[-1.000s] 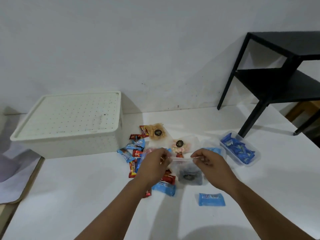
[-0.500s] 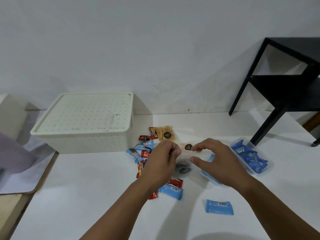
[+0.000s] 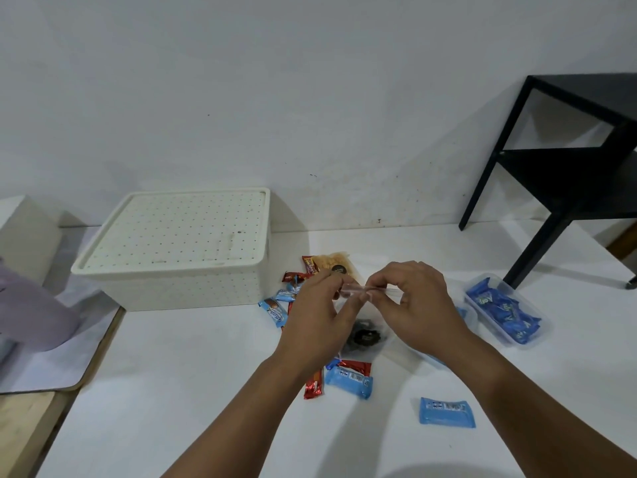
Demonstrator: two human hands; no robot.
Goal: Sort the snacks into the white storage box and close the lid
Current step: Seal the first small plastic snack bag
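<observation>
while both hands work above the snack pile, the clear zip bag [image 3: 365, 326] hangs between them, lifted off the white table [image 3: 172, 391] with a dark cookie-like snack showing through its lower part. the left hand [image 3: 319, 315] pinches the top strip of the bag near its left end, and the right hand [image 3: 418, 305] pinches the same strip just beside it, so the fingertips nearly meet. a second ago the hands were spread apart along the strip and held lower over the pile; now they have drawn together and risen a little, which i judge to mean the seal is being pressed shut or checked rather than pulled open. the white storage box [image 3: 179, 288] sits well to the left with its dotted lid [image 3: 182, 229] on, exactly as it did a second ago, so nothing has gone in at this point. loose red and blue wrappers [image 3: 348, 377] lie on the table beneath the hands, one blue packet [image 3: 446, 412] lies apart nearer the person, and a clear tray of blue packets [image 3: 503, 312] sits to the right. sorting looks barely begun: the lid must come off before this bag can be placed
</observation>
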